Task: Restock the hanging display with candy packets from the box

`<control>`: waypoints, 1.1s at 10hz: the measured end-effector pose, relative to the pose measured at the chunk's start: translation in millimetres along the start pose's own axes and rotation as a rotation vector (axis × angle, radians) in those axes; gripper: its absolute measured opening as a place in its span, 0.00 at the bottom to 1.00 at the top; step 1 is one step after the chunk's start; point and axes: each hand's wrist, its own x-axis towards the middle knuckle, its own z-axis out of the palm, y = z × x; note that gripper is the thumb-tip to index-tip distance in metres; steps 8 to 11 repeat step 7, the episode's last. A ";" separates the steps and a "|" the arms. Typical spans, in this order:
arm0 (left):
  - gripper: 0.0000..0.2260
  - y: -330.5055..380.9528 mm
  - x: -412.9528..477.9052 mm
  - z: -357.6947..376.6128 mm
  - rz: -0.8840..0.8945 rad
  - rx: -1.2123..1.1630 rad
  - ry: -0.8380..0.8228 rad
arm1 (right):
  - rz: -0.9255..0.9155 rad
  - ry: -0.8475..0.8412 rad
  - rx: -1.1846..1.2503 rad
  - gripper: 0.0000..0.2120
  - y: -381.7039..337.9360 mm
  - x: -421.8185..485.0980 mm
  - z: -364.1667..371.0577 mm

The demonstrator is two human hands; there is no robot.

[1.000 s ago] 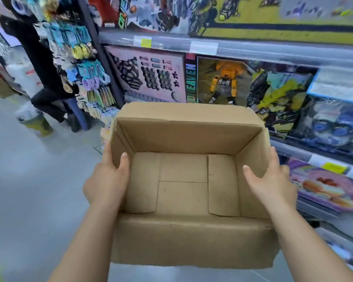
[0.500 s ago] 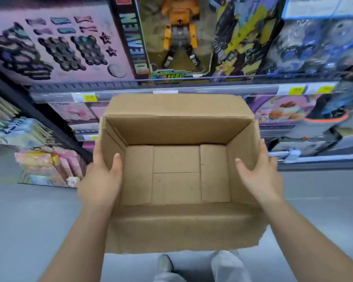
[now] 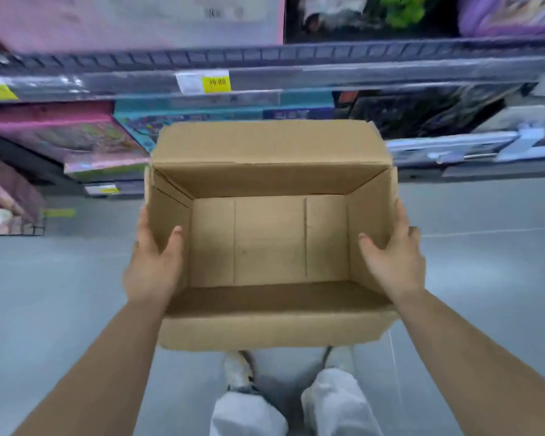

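Observation:
An open brown cardboard box [image 3: 269, 243] hangs in the air in front of me, and its inside is empty. My left hand [image 3: 153, 265] grips the box's left wall, thumb inside and fingers outside. On the opposite wall my right hand [image 3: 394, 259] holds on the same way. No candy packets show inside the box. No hanging display is in view.
Low store shelves [image 3: 265, 77] with boxed toys and yellow price tags run across the top. Pink packages [image 3: 76, 136] sit at the left. Below is grey floor [image 3: 44, 309], with my legs and white shoes [image 3: 239, 369] under the box.
The view has tilted down and turned right: the hanging display at the left and the upper toy shelves have gone out of sight. Both hands still hold the box the same way.

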 end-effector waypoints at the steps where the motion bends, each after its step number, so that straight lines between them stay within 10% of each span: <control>1: 0.28 -40.6 34.4 59.6 -0.048 0.023 -0.027 | 0.000 -0.020 -0.012 0.39 31.0 36.1 58.1; 5: 0.32 -151.9 94.0 201.4 -0.165 -0.095 -0.245 | 0.059 -0.196 -0.012 0.40 124.7 104.9 198.7; 11: 0.35 -138.2 75.1 189.4 -0.231 0.143 -0.361 | 0.092 -0.382 -0.081 0.44 115.7 89.1 185.7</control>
